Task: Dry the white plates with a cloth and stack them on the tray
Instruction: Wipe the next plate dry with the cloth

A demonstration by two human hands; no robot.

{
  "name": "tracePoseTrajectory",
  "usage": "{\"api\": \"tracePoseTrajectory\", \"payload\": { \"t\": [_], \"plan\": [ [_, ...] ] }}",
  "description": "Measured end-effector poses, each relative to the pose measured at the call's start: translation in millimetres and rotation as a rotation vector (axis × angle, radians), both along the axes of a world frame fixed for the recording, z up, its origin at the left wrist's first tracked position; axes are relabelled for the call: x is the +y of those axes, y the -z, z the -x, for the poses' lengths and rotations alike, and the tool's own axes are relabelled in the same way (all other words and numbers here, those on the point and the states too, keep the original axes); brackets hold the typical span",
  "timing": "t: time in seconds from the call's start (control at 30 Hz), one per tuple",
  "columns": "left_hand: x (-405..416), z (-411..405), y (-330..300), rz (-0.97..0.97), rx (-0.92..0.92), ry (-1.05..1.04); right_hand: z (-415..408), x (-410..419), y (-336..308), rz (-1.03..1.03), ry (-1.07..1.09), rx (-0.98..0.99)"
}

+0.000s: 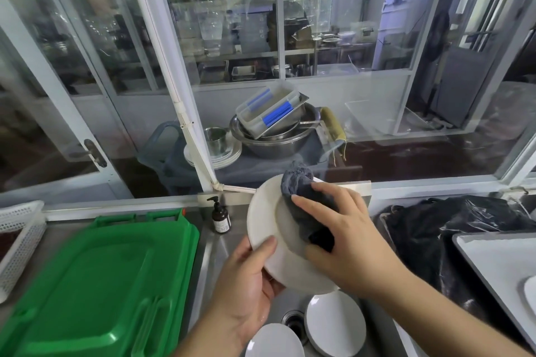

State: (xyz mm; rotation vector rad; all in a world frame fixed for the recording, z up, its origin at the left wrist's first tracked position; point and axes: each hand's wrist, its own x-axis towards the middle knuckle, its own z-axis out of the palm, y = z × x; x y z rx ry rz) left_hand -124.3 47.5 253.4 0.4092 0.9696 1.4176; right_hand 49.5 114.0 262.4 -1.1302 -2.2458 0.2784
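Observation:
A white plate (265, 220) is tilted upright over the sink, its face turned toward me. My left hand (249, 278) grips its lower left rim, thumb on the face. My right hand (345, 238) presses a dark grey cloth (301, 191) against the plate's face and right side, fingers wrapped over the cloth. Two more white plates (336, 322) (274, 342) lie in the sink below. A grey tray (499, 264) sits at the right edge, with part of a white plate (530, 290) on it.
A green plastic tray (95, 278) lies on the counter at left, beside a white perforated basket (20, 238). A brown pump bottle (220, 216) stands behind the sink. A black plastic bag (452, 226) is bunched at right. The sink drain (294, 323) shows between the plates.

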Motion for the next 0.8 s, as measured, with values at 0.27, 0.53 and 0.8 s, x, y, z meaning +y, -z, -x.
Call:
{"api": "tracePoseTrajectory", "payload": {
  "t": [0.27,0.53,0.8],
  "plan": [
    [-3,-14,-4,-0.041,0.212,0.060,21,-5,5,-0.101,0.227,0.085],
    [-6,-13,-10,-0.105,0.318,0.101,0,7,-20,-0.447,-0.257,-0.065],
    [-6,-3,-4,-0.118,0.284,0.089,-5,31,-30,-0.397,-0.071,0.004]
  ]
}}
